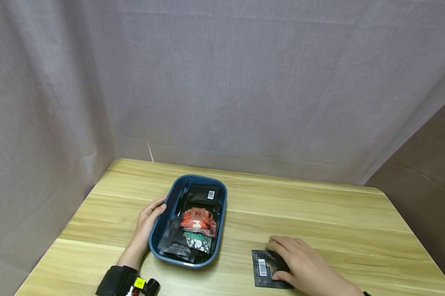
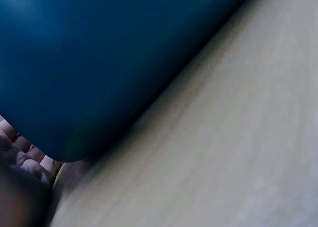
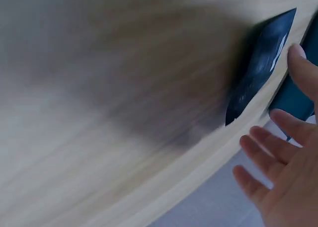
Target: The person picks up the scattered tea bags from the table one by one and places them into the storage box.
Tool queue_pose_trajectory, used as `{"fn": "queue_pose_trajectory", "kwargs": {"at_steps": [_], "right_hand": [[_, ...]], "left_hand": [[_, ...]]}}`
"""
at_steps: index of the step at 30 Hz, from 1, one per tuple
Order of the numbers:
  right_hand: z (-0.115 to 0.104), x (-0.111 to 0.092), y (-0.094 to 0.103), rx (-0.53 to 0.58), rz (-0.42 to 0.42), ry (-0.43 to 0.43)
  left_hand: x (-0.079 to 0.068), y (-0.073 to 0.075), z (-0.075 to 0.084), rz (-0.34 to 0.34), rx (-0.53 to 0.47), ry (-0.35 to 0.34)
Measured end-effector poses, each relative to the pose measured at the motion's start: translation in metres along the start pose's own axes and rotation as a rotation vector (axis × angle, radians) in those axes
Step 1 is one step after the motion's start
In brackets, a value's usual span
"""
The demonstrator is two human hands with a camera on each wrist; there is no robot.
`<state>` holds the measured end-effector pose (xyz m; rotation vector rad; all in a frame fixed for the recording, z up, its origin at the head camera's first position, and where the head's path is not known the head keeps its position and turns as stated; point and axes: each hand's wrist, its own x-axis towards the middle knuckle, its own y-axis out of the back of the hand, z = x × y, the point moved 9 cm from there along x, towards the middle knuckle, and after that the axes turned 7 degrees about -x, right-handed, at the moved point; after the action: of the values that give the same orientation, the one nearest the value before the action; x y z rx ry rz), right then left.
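Observation:
On the table, a dark blue plastic bin (image 1: pixel 152 240) holds several black packets (image 1: pixel 198 193) and small red (image 1: pixel 198 220) and green-and-white packets (image 1: pixel 200 242). My left hand (image 1: pixel 147 220) touches the bin's outer left side, thumb near the rim; the left wrist view shows part of the hand (image 2: pixel 27 155) beside the blue wall (image 2: pixel 99 63). A flat black packet (image 1: pixel 261 277) with a white barcode label lies right of the bin. Over it is my right hand (image 1: pixel 300 263), partly hiding it. In the right wrist view the fingers are spread, apart from the packet (image 3: pixel 261 63).
The wooden table (image 1: pixel 337 218) has rounded far corners. Grey cloth (image 1: pixel 244 90) hangs behind it and on the left, with a browner stretch (image 1: pixel 425 164) at the right. A black wrist strap with a camera (image 1: pixel 152 286) sits on my left wrist.

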<state>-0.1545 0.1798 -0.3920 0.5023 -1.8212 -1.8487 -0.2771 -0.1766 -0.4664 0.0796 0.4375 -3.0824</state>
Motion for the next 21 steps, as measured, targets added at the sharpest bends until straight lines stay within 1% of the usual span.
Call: {"fn": "queue_pose_trajectory", "kwargs": {"at_steps": [4,6,13,16,21], "right_hand": [[0.006,-0.007,-0.011,0.03,-0.092,-0.075],[0.01,-0.009,-0.015,0.048,-0.124,-0.116],[0.019,-0.014,-0.026,0.12,-0.183,-0.182],[0.02,-0.013,-0.027,0.137,-0.178,-0.203],[0.016,-0.01,-0.02,0.116,-0.093,-0.229]], "left_hand": [[0.0,0.0,0.0,-0.003,0.0,0.005],[0.0,0.0,0.0,-0.006,0.002,0.005],[0.001,0.0,0.0,-0.009,0.005,-0.009],[0.0,0.0,0.001,-0.007,0.003,-0.016],[0.0,0.0,0.0,-0.003,-0.011,-0.009]]}}
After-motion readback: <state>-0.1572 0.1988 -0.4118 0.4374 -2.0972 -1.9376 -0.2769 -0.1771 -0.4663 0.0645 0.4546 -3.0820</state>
